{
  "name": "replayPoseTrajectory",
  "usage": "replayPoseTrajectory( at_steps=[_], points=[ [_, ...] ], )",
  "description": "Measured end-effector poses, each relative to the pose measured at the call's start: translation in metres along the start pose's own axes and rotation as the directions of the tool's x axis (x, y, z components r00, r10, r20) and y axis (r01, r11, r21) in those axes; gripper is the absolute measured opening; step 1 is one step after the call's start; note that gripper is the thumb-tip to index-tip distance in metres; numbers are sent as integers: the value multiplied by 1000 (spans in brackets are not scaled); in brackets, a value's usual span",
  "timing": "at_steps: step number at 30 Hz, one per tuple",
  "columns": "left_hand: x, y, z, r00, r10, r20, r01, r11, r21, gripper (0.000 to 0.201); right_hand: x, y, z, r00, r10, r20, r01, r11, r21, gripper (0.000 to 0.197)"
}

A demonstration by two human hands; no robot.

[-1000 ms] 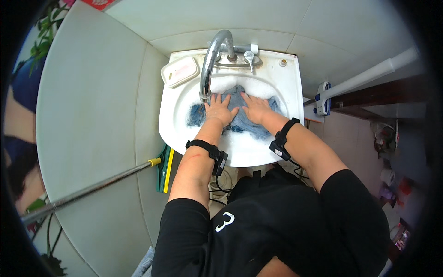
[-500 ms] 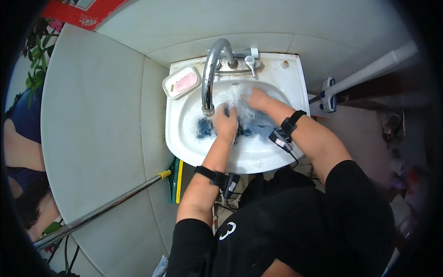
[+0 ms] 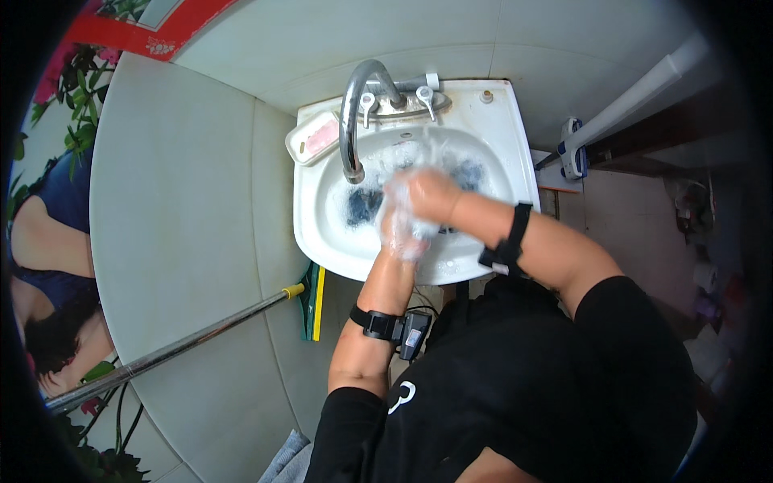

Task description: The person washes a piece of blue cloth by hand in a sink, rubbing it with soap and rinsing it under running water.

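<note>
Nearest, at 6 o'clock of the basin, the left hand (image 3: 400, 229) and right hand (image 3: 431, 196) press together, lathered, over the white sink (image 3: 515, 173); whether they pinch cloth between them I cannot tell. The dark blue cloth (image 3: 364, 206) lies soaking in the bowl from 9 to 1 o'clock. Rubbing likely works best low over the water, under the faucet (image 3: 351, 121). Count: 2 hands, 1 cloth, 1 faucet, 1 soap dish (image 3: 313, 138) at 10 o'clock.

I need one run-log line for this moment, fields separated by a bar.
left hand: soapy, against right hand | right hand: soapy, over basin | dark blue cloth: in white sink | faucet: above basin
</note>
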State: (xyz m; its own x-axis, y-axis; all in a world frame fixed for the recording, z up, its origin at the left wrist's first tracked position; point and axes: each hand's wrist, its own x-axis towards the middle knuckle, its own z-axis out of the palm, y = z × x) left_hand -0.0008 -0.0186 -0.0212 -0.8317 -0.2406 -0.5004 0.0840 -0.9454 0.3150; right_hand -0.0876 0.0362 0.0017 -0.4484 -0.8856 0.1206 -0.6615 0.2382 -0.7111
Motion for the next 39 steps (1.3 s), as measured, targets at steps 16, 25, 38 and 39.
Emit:
replayPoseTrajectory(
  at_steps=[16, 25, 38, 39],
  points=[
    [-5, -2, 22, 917, 72, -393, 4, 982, 190, 37, 8, 18, 1, 901, 419, 114, -424, 905, 20, 38],
    [40, 34, -36, 681, 623, 384, 48, -562, 826, 67, 3, 68, 6, 936, 334, -112, -350, 919, -180, 44],
    [112, -46, -58, 791, 603, 98, 353, -582, 733, 40, 16, 151, 46, 736, 384, 558, -98, 875, -474, 35],
    [106, -47, -58, 757, 648, 83, 346, -505, 791, 40, 21, 159, 43, 723, 398, 564, -241, 911, -335, 35]
  ],
)
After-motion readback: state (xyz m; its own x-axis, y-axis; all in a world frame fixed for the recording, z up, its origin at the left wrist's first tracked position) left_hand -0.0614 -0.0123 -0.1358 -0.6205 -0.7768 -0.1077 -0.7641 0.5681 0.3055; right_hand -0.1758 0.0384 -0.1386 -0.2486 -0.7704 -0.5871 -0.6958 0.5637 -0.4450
